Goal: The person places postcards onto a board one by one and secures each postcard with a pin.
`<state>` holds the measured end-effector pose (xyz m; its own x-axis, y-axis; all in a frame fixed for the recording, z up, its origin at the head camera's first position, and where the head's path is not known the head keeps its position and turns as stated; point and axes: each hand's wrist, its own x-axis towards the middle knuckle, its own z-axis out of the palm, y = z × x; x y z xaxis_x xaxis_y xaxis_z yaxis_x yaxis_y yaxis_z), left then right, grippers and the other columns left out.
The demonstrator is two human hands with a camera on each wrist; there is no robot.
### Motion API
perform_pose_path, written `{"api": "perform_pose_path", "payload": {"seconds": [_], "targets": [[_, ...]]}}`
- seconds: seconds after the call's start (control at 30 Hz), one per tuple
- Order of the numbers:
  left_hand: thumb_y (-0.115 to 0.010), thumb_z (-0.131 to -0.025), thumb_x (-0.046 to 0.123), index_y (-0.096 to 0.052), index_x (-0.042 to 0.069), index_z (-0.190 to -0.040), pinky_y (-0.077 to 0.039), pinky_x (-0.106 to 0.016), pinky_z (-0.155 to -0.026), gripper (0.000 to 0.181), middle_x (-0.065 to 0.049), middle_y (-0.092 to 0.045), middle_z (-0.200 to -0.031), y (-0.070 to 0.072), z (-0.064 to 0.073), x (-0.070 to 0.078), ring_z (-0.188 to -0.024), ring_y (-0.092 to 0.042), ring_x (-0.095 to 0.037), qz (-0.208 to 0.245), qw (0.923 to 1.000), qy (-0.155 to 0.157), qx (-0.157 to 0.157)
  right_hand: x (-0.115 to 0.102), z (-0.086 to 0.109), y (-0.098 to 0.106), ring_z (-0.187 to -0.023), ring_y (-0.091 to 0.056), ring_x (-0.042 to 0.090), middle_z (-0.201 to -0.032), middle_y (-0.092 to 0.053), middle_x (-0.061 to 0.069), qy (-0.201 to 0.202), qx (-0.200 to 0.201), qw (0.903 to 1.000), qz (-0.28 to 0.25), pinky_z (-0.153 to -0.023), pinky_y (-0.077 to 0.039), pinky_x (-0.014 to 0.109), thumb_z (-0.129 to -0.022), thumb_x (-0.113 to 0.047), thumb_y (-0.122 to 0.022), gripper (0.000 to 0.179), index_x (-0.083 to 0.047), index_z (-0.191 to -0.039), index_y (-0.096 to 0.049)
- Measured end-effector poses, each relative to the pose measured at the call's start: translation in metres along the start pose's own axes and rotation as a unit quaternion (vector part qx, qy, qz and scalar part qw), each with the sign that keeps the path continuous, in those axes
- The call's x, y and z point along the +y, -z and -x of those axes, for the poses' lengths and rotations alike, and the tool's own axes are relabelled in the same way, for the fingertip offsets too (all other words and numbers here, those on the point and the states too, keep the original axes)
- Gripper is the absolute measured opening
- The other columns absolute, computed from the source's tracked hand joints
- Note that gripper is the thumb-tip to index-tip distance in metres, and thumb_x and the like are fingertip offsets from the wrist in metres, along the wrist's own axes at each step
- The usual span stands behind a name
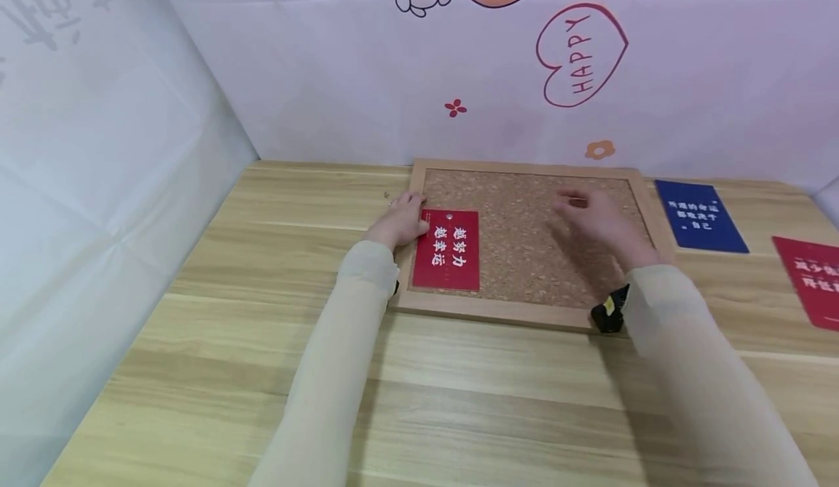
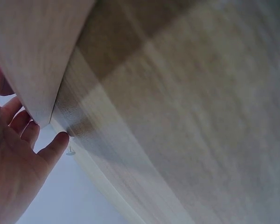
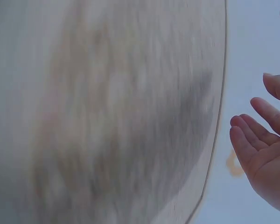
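A cork board (image 1: pixel 518 247) in a pale wooden frame lies on the wooden table. On its left part is a red card (image 1: pixel 452 272) with white characters and a small pale round spot near its far edge. My left hand (image 1: pixel 400 221) rests at the frame's left side, thumb by the card's corner; in the left wrist view, the fingers (image 2: pixel 30 133) lie along the frame's edge. Above the right part of the cork hovers my right hand (image 1: pixel 593 218), fingers loosely bent, holding nothing. The right wrist view shows the same bare palm (image 3: pixel 270 163).
A blue card (image 1: pixel 700 216) lies right of the board, and another red card (image 1: pixel 813 283) lies farther right. One small pushpin (image 2: pixel 71 151) stands by the left little finger. A printed white cloth (image 1: pixel 341 79) hangs behind the table.
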<state>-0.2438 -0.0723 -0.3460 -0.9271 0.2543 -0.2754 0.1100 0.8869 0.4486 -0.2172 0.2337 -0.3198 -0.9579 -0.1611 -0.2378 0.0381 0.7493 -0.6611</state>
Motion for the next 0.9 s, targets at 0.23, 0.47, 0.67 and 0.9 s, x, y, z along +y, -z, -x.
{"api": "perform_pose_path", "payload": {"seconds": [0.23, 0.47, 0.67, 0.9], "targets": [[-0.047, -0.098, 0.019, -0.022, 0.009, -0.151, -0.019, -0.041, -0.121, 0.06, -0.011, -0.02, -0.158, 0.001, 0.001, 0.0, -0.148, -0.015, -0.027, 0.0, 1.0, 0.002, 0.0, 0.032, 0.012, 0.032, -0.139, -0.023, 0.05, -0.154, -0.02, 0.03, -0.044, 0.031, 0.9984, -0.013, -0.108, -0.027, 0.065, -0.095, -0.061, -0.031, 0.081, -0.006, -0.152, -0.017], [-0.048, -0.098, 0.019, -0.024, 0.009, -0.151, -0.021, -0.04, -0.121, 0.059, -0.01, -0.021, -0.158, 0.001, 0.002, 0.003, -0.147, -0.018, -0.027, 0.002, 1.0, 0.007, -0.003, 0.07, 0.027, 0.057, -0.135, -0.023, 0.055, -0.153, -0.015, 0.034, -0.085, 0.062, 0.9945, -0.01, -0.103, -0.029, 0.068, -0.096, -0.057, -0.032, 0.082, -0.002, -0.152, -0.01], [-0.048, -0.098, 0.019, -0.023, 0.009, -0.151, -0.021, -0.041, -0.121, 0.059, -0.01, -0.021, -0.158, 0.002, 0.003, 0.004, -0.147, -0.017, -0.027, 0.002, 0.9999, 0.012, -0.004, 0.099, 0.043, 0.071, -0.129, -0.025, 0.06, -0.147, -0.018, 0.041, -0.116, 0.102, 0.9875, 0.029, -0.1, -0.029, 0.07, -0.099, -0.049, -0.031, 0.078, 0.009, -0.147, -0.015], [-0.046, -0.099, 0.018, -0.02, 0.008, -0.152, -0.02, -0.039, -0.121, 0.059, -0.01, -0.016, -0.159, 0.001, 0.003, 0.004, -0.148, -0.014, -0.027, 0.002, 0.9999, 0.009, -0.007, 0.12, 0.058, 0.077, -0.134, -0.014, 0.06, -0.15, -0.002, 0.038, -0.22, 0.104, 0.9694, 0.031, -0.102, -0.025, 0.072, -0.096, -0.057, -0.03, 0.088, 0.008, -0.148, -0.002]]}}
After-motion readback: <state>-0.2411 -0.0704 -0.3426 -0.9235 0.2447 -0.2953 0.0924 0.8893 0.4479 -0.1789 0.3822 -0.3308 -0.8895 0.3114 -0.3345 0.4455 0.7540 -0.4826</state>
